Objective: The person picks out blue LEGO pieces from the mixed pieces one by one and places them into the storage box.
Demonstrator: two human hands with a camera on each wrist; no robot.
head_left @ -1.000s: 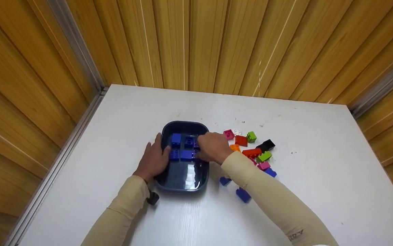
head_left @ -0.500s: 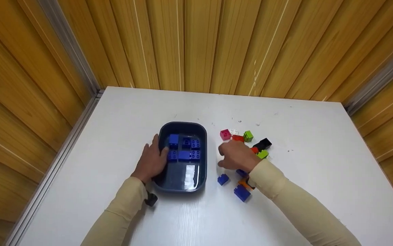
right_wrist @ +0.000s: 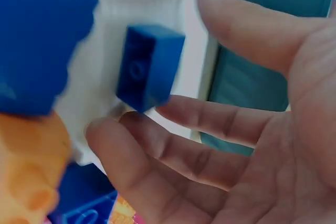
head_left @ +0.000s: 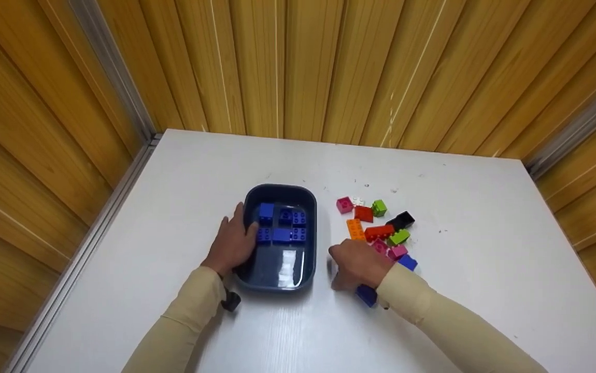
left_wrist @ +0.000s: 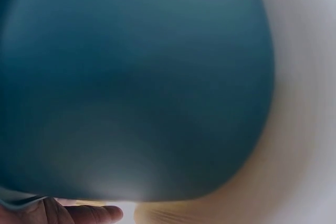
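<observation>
A dark blue tray (head_left: 277,272) sits on the white table and holds several blue bricks (head_left: 282,226) at its far end. My left hand (head_left: 231,243) holds the tray's left rim, thumb over the edge; the left wrist view shows only the blurred tray wall (left_wrist: 131,77). To the tray's right, my right hand (head_left: 352,267) hovers low over the table. In the right wrist view its fingers (right_wrist: 210,124) and thumb (right_wrist: 247,24) are spread around a small blue brick (right_wrist: 149,66) without closing on it. A larger blue brick (head_left: 366,295) lies by that wrist.
Loose bricks lie right of the tray: orange (head_left: 355,229), red (head_left: 379,231), green (head_left: 379,207), black (head_left: 404,219), pink (head_left: 344,204) and blue (head_left: 407,262). Wooden panel walls close off the table's far and side edges. Bare tabletop (head_left: 484,248) stretches to the right and front.
My right hand left the tray, crossed the brick pile and came down toward me onto the small blue brick. The left hand and the tray stayed put.
</observation>
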